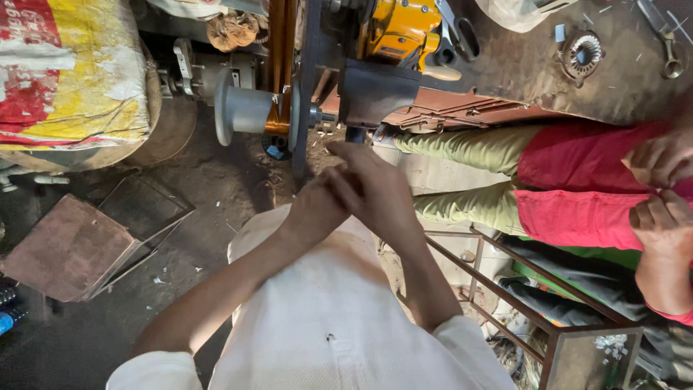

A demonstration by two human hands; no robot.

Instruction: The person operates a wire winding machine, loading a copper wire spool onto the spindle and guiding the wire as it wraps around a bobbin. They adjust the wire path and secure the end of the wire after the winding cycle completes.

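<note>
Sack [68,72], far left of the spool: bulging, woven, yellow, red and white print.
Tabletop [621,79], right of the spool: a toothed metal ring [582,54] and a wrench [668,40] lie on it.
Spool [249,110]: grey, on its winder shaft, copper strip [278,79] already fed over it; winding appears under way.
Left hand [314,209] and right hand [375,191], below the spool: clasped together, grip closed, contents hidden.
A co-worker's hands [664,188], far right.

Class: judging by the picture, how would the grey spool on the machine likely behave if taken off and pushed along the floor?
The spool looks like rigid metal, so probably stiff and fairly heavy for its size. Its round flanges suggest it would roll on its side rather than slide. Stood on one wide flange, it likely would not tip easily.
</note>
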